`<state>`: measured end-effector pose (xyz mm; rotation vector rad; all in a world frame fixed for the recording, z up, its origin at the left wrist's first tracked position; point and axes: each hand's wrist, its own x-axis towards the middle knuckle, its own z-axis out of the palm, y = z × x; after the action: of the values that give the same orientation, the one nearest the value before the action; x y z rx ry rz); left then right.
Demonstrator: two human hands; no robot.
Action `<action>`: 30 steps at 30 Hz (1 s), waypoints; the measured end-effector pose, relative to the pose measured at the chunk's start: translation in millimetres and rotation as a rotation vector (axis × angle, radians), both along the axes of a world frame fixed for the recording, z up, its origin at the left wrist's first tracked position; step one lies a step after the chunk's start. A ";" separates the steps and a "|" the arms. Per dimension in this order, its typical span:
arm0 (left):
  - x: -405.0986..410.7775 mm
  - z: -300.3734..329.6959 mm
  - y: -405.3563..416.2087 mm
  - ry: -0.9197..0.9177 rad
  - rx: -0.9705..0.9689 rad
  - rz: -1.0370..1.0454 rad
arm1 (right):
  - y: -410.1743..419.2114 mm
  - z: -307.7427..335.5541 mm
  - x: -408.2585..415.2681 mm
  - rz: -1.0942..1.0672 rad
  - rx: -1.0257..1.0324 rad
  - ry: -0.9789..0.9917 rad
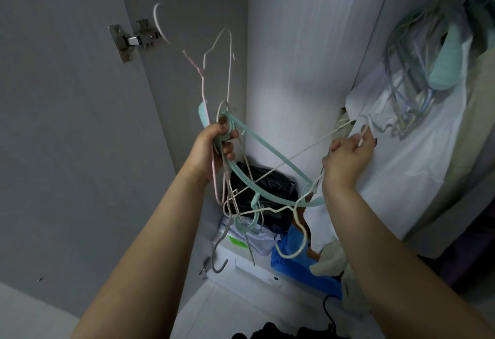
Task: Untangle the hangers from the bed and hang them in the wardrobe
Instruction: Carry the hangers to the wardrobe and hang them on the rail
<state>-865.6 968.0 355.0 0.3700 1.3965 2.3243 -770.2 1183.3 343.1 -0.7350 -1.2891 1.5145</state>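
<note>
Your left hand clutches the knot of tangled hangers in front of the open wardrobe, while your right hand, at 3 o'clock from it, pinches one cream wire hanger and draws it taut; pull harder and its hook may snag the mint hanger, dragging the bunch loose toward the clutter at 6 o'clock
</note>
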 end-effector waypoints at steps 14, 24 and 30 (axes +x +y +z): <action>-1.5 11.1 -6.7 -0.016 0.183 -0.121 | -2.3 24.3 1.7 0.539 -0.179 -0.178; 16.9 7.2 33.2 0.040 -0.011 -0.086 | -76.5 67.4 -2.3 1.078 0.274 -0.316; 24.5 10.4 27.4 0.005 0.058 -0.198 | -76.6 62.6 -5.2 0.995 0.396 -0.364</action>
<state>-841.1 995.3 365.4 0.5076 1.2365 2.2066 -775.4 1106.8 405.7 -0.0623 -2.3617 1.8051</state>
